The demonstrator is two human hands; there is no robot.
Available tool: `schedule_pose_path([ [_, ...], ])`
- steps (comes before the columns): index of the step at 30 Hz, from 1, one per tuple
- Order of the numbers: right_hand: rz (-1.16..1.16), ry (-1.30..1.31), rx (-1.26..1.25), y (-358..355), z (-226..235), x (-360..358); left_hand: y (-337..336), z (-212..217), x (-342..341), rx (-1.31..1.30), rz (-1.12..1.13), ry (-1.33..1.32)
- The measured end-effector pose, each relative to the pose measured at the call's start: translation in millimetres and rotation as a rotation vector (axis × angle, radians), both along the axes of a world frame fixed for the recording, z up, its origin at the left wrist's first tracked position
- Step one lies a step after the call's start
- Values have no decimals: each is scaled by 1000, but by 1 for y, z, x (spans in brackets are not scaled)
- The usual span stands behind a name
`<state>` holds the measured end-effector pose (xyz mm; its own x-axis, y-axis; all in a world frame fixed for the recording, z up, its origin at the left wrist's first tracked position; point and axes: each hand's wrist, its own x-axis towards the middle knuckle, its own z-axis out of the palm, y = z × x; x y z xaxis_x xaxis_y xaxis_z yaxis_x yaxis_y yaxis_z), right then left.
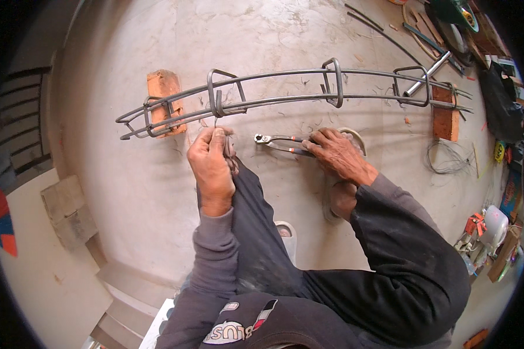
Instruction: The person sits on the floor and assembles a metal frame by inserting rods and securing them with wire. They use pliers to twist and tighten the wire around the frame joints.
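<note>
A long, narrow cage of steel reinforcing bars (285, 74) lies crosswise ahead of me, with bent rectangular stirrups (338, 81) around its bars. Just below the left stirrup, my left hand (211, 168) is closed, thumb and finger pinching a thin tie wire (216, 122) that runs up to the lower bar. My right hand (344, 157) grips the dark handles of a pair of end-cutting pincers (262, 139). Their metal head points left, apart from the cage, and the jaws look nearly closed. Something greyish beside my left hand is partly hidden.
Orange bricks (164, 92) (446, 123) prop both cage ends. Short wire scraps litter the floor beneath. A loose wire coil (448, 158) lies at right, near a black bag (502, 104) and assorted tools. Loose rods (384, 38) lie at the far right. Steps (131, 285) rise at lower left.
</note>
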<state>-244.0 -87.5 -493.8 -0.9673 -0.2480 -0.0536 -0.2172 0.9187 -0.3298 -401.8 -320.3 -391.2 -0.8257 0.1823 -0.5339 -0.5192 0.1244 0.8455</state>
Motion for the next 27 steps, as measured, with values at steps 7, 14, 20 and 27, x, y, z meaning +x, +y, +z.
schedule_pose_path([
  [7,-43,75,-98,-3,1,-4,-8,-13,-26,-523,39,812],
  [14,-185,39,-631,2,45,-12,22,21,-2,-68,77,574],
  [20,-325,-328,-1282,1,112,-49,57,22,15,214,-119,298],
  [27,-527,-55,-1196,-1,101,-46,70,19,25,287,-300,200],
])
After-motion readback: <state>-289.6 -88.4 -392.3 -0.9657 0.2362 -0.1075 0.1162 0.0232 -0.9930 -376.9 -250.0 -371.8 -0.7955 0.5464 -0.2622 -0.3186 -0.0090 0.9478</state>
